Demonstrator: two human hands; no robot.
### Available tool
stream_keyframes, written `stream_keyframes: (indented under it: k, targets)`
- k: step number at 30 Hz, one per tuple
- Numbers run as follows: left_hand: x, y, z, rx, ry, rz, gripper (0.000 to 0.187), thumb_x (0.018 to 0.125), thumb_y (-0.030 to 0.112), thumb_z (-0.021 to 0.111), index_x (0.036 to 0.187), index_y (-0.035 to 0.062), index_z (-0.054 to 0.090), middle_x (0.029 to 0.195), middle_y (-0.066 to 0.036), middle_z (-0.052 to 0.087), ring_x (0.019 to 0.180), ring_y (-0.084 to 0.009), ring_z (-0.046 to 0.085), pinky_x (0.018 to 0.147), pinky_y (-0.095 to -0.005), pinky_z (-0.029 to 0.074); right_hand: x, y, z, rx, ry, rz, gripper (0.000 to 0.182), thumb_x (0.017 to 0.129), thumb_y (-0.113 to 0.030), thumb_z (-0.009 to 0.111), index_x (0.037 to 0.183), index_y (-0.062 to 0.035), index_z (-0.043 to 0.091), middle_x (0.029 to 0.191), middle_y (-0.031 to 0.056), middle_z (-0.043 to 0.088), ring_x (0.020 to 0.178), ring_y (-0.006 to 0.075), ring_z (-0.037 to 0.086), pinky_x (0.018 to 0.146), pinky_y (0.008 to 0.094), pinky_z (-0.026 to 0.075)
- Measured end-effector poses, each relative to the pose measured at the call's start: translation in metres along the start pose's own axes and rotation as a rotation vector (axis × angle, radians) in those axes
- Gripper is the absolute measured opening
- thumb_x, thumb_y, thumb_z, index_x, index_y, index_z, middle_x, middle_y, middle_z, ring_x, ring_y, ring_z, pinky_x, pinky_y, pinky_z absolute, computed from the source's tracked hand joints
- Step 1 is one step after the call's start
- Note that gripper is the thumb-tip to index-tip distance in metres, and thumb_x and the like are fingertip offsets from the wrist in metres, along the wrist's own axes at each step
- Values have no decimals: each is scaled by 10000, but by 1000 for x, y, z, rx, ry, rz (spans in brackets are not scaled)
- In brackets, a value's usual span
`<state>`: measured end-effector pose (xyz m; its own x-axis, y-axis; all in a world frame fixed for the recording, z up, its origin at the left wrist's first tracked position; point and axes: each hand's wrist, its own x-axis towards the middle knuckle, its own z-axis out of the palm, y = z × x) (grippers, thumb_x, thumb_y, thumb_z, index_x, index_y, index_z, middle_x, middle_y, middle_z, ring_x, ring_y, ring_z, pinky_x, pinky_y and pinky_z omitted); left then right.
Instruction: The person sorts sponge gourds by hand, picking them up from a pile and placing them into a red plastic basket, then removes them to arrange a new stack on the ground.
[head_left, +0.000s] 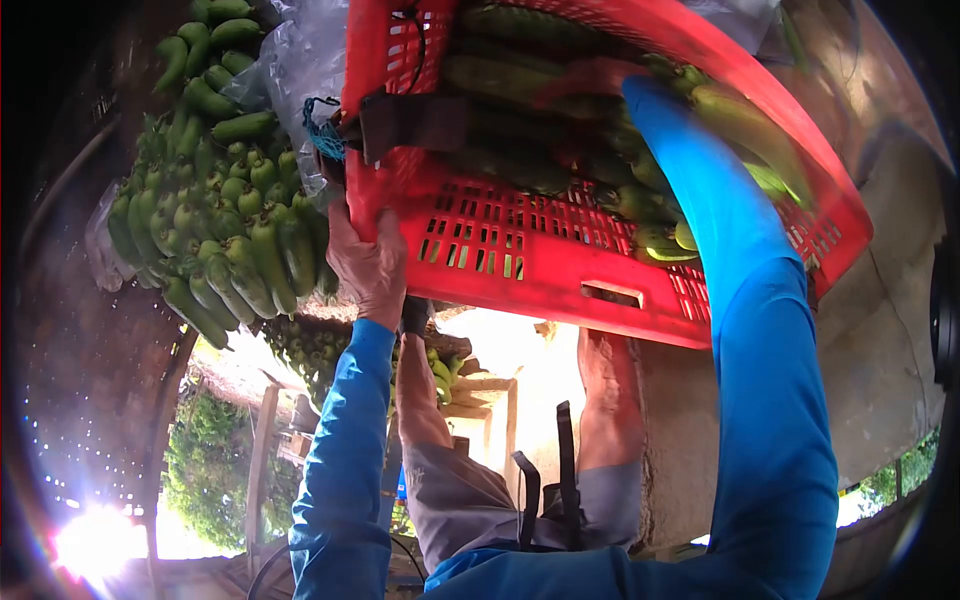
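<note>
A red plastic crate [560, 270] with slotted walls fills the upper middle of the view. My left hand [368, 258] grips its near left corner, thumb against the wall. Inside the crate lie long green fruits [740, 130], partly in shade, some paler and yellowish. My right hand [590, 82] reaches in over them towards the far side, blurred by motion; I cannot tell whether it holds one. Just above my left hand are a dark rectangular piece [412, 125] and a tangle of blue twine [325, 130] at the crate's side.
A big heap of green fruits [220, 215] like unripe bananas lies left of the crate, beside clear plastic sheeting [300, 65]. More green fruits [310, 350] are lower down. My legs [610, 400] stand below the crate. A wooden post [262, 460] stands at the lower left.
</note>
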<state>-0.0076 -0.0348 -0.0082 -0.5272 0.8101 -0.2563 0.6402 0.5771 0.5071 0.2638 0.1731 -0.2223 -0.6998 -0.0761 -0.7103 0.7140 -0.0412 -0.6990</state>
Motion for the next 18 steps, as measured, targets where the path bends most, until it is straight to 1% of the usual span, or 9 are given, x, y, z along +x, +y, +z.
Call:
stream_keyframes:
  k: [2, 4, 5, 8, 10, 12, 14, 17, 18]
  targets:
    - [-2, 2, 0, -8, -18, -20, 292, 791, 164, 669, 1032, 21, 586, 869, -206, 692, 807, -398, 684, 744, -427, 522, 4, -3, 8, -30, 3, -20, 634, 897, -664, 521, 1346, -230, 629, 1476, -11, 519, 1372, 219, 461, 1186, 380, 285]
    - [-2, 8, -1, -70, -31, -34, 296, 791, 166, 666, 1036, 21, 589, 873, -208, 695, 813, -398, 687, 751, -426, 524, -16, -45, 7, -356, 163, 433, 585, 946, -600, 486, 1343, -197, 632, 1447, 20, 548, 1348, 235, 490, 1165, 382, 322]
    - [-3, 9, -3, -126, -41, -39, 299, 790, 168, 664, 1040, 20, 593, 877, -210, 699, 819, -399, 689, 757, -426, 525, -19, -53, 7, -361, 154, 423, 585, 946, -600, 486, 1343, -197, 632, 1447, 20, 548, 1348, 235, 490, 1165, 382, 322]
    - [-2, 8, -1, -47, -10, -30, 309, 793, 174, 663, 1049, 12, 599, 878, -208, 703, 830, -396, 694, 767, -423, 527, -21, -48, 6, -400, 101, 426, 489, 1010, -437, 451, 1333, -118, 632, 1408, 57, 583, 1325, 246, 516, 1149, 376, 350]
    - [-2, 6, 0, -88, -28, -45, 312, 792, 180, 666, 1047, 13, 600, 887, -207, 702, 845, -395, 694, 770, -426, 526, -11, 0, 0, -57, 27, -124, 422, 1030, -285, 428, 1315, -50, 632, 1367, 83, 614, 1299, 235, 544, 1152, 348, 347]
    - [-6, 6, -3, -68, -36, -52, 310, 793, 177, 662, 1048, 14, 599, 893, -207, 702, 854, -400, 692, 776, -428, 526, 19, 49, 4, 26, 5, -198, 415, 1025, -273, 432, 1319, -58, 632, 1377, 64, 608, 1315, 212, 527, 1154, 338, 346]
    - [1, 10, 1, -66, -31, -20, 307, 793, 175, 658, 1049, 15, 597, 899, -207, 702, 862, -405, 690, 781, -431, 525, 20, 54, -3, 89, 24, -273, 409, 1021, -262, 436, 1322, -67, 632, 1387, 46, 602, 1331, 190, 511, 1155, 329, 345]
    - [1, 11, 2, -100, -27, -25, 309, 798, 181, 656, 1048, 11, 593, 906, -212, 701, 867, -422, 683, 788, -439, 524, 4, 24, 0, 230, -33, -345, 420, 1030, -258, 413, 1374, -98, 594, 1446, 46, 547, 1375, 159, 449, 1179, 335, 308]
    - [2, 9, 2, -95, -32, -31, 313, 797, 183, 658, 1051, 12, 593, 908, -211, 702, 871, -426, 681, 789, -441, 524, 8, 17, -3, 242, -107, -358, 457, 1020, -319, 445, 1406, -103, 559, 1466, 59, 521, 1394, 162, 421, 1184, 336, 290]
